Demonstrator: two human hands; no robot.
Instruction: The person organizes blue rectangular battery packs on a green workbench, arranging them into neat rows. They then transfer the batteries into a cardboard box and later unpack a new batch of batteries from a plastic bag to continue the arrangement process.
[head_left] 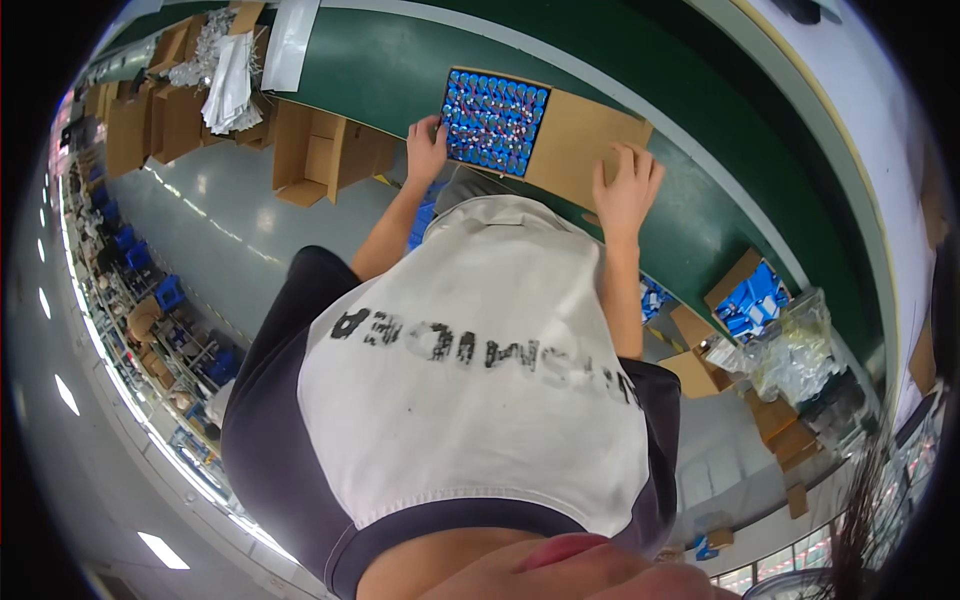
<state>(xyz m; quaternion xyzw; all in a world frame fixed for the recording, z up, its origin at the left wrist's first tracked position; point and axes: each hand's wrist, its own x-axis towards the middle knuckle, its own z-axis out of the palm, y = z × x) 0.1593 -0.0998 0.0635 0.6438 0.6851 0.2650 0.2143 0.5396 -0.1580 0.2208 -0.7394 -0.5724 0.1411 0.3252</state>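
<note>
A shallow cardboard box (447, 100) sits on the green bench in front of me, packed with rows of blue cylindrical cells (492, 122) that have thin red and dark wires. A wide brown cardboard flap (580, 135) lies out flat on its right side. My left hand (427, 150) grips the box's left wall, fingers bent at the edge. Over the near right part of the flap rests my right hand (630, 188), its fingers apart and slightly curled, holding nothing. Whether its fingertips press on the cardboard is hard to tell.
The green bench (370, 60) runs across the far side. An open carton (310, 155) stands left, below its edge. At right are a carton of blue packs (752, 300) and clear plastic bags (800, 350). More cartons with white wrapping (232, 85) stand far left.
</note>
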